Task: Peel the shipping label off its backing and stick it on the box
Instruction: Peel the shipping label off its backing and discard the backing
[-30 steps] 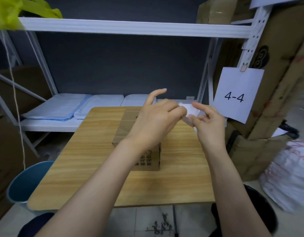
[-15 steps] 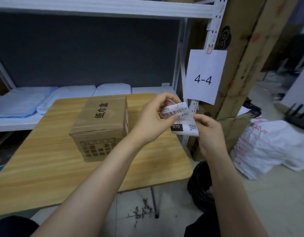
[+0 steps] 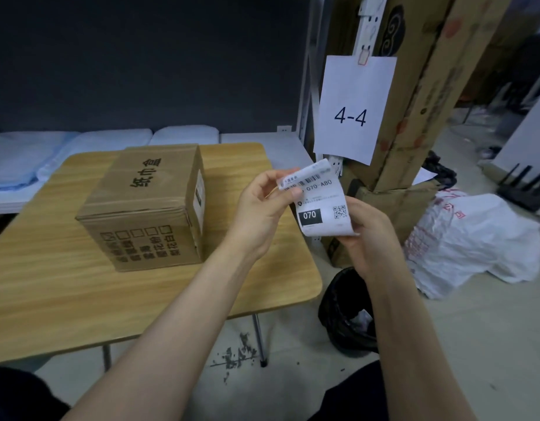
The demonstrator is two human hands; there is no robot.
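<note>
— Off the table's (image 3: 80,284) right edge, what do you have?
— My left hand (image 3: 259,214) pinches the label's (image 3: 319,202) top corner; my right hand (image 3: 369,235) grips its bottom. I'm mid-peel, I think.
— Next?
— Strip the backing fully, then press it flat onto the box (image 3: 147,205).

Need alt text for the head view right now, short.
Both hands hold a curled white shipping label beside the table: the left hand pinches its top corner, the right hand grips its bottom edge. A taped cardboard box sits on the wooden table.
</note>
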